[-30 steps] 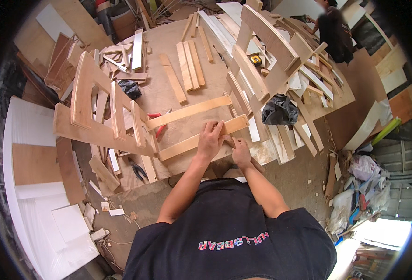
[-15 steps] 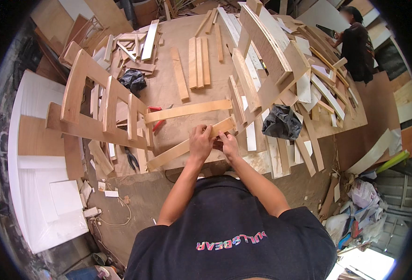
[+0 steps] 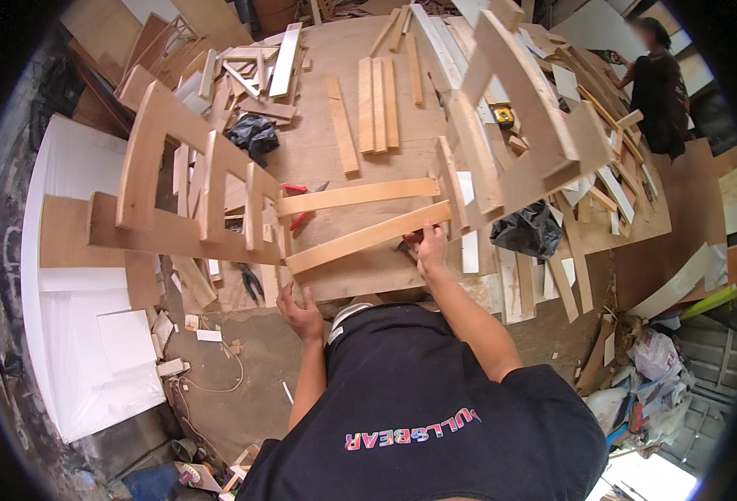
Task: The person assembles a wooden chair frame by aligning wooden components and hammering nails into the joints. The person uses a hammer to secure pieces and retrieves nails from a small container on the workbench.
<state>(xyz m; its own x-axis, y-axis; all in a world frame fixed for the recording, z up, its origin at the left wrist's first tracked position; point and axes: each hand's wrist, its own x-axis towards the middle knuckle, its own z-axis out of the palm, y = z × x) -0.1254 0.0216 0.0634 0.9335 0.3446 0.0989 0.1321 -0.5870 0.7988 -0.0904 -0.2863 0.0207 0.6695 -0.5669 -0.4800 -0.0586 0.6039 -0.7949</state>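
A wooden frame stands on the worktable, with a left side panel [image 3: 147, 230] and a right side panel [image 3: 523, 179] joined by two slats. My right hand [image 3: 429, 252] is at the right part of the near wooden slat [image 3: 364, 238], fingertips closed at its lower edge; a small dark and reddish patch beside them is unclear. My left hand [image 3: 302, 316] is off the slat, fingers apart, just below the frame's front left corner. The far slat [image 3: 360, 196] runs behind. Red-handled pliers [image 3: 299, 220] lie partly under the slats.
Dark pliers [image 3: 252, 282] lie by the left panel. Loose strips [image 3: 378, 104] and offcuts cover the table [image 3: 318, 125]. Black plastic bags [image 3: 525, 230] [image 3: 253, 136] lie on both sides. A yellow tape measure [image 3: 503, 116] shows through the right panel. Another person [image 3: 659, 92] stands far right.
My left hand has let go of the near slat and moved down and left, its fingers opening. My right hand has shifted toward the slat's right end. The whole view has shifted slightly.
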